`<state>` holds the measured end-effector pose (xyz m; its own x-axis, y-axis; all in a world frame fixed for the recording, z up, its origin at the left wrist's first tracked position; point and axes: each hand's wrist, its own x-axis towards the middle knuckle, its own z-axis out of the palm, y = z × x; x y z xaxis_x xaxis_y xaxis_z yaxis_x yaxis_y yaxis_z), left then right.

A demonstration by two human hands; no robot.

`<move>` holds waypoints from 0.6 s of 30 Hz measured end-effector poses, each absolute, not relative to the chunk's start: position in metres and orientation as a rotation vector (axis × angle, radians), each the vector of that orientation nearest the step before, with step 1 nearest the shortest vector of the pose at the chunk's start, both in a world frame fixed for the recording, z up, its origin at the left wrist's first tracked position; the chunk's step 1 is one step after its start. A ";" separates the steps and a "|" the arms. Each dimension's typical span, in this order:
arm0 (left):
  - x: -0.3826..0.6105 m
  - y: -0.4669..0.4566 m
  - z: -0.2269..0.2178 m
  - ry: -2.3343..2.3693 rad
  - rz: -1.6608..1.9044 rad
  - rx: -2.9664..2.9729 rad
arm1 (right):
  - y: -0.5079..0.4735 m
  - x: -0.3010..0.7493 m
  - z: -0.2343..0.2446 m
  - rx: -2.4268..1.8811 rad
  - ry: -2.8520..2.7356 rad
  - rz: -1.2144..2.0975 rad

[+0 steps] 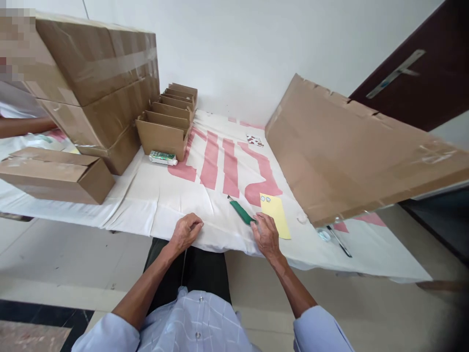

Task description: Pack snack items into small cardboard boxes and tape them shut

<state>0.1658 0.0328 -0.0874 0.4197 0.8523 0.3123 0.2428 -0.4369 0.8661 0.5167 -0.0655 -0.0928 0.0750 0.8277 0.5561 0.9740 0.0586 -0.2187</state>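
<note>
While the thumb and curled fingers of the right hand [266, 234] met at the near end of a green utility knife [241, 211], apparently pinching it, the knife pointed away from the person, its tip angled to the left; whether its handle rested fully on the cloth could not be told. The left hand [186, 232], to the left of the knife and at the table edge, was loosely fisted, its fingers folded together and its thumb laid along them; nothing showed in its grasp. Just right of the knife lay a yellow sheet [279, 212], partly behind the right hand, bearing two small pale pieces [268, 199] at its far end. Beneath the knife spread a white tablecloth [172, 195] with pinkish-red print [230, 168]. Well beyond the knife lay a patterned card [254, 140]. Left of and beyond it, a green-and-white tube [162, 157] lay before a row of open cardboard boxes [163, 134]. Farther left of the knife rose a stack of taped cartons [110, 68], with a long closed carton [58, 173] before it and a co-worker's forearm [27, 126] behind. Right of the knife, a large cardboard panel [359, 151] stood tilted; a slim dark tool [340, 243] lay near its lower edge.
</note>
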 end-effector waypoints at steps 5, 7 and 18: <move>0.151 0.013 -0.092 0.947 1.083 1.969 | -0.035 0.484 -0.106 -1.771 -1.850 -0.415; 0.145 0.006 -0.092 0.968 1.099 1.968 | -0.022 0.481 -0.111 -1.769 -1.824 -0.455; -0.036 0.082 -0.044 1.888 1.605 1.783 | 0.012 0.461 -0.121 -1.515 -1.840 -0.413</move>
<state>-0.0357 0.0818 -0.0439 -0.3151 0.7680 0.5576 0.6741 -0.2325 0.7011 0.4609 0.0121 -0.1213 -0.0637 0.7209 0.6901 0.9467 0.2624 -0.1867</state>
